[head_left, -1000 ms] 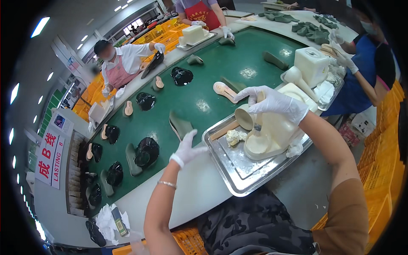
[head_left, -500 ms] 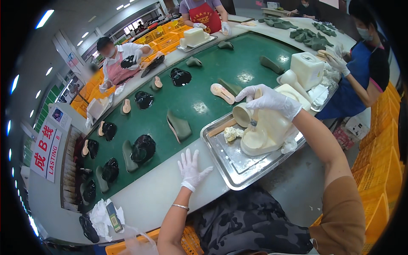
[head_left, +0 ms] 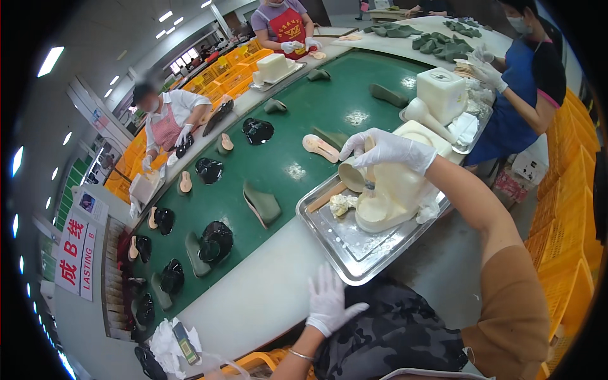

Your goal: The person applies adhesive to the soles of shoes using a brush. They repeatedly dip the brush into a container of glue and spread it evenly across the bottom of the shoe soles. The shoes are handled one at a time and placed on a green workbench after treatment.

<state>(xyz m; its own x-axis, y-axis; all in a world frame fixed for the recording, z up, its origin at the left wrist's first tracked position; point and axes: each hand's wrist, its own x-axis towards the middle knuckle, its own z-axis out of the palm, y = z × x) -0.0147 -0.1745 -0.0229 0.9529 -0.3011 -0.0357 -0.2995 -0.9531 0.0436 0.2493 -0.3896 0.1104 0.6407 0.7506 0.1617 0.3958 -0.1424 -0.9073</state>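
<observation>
Left hand [head_left: 328, 305] has withdrawn to the counter's [head_left: 259, 285] near edge, fingers spread, empty. Right hand's [head_left: 394, 152] fingers grasp the brush [head_left: 370, 185] at the container [head_left: 405, 180]; only that hand is engaged.

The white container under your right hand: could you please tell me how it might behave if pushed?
The container probably would not tip easily, as it looks low and broad-based. It may slide, since the tray beneath looks smooth and shiny. Its walls look like stiff plastic, so it would likely keep its shape.
</observation>
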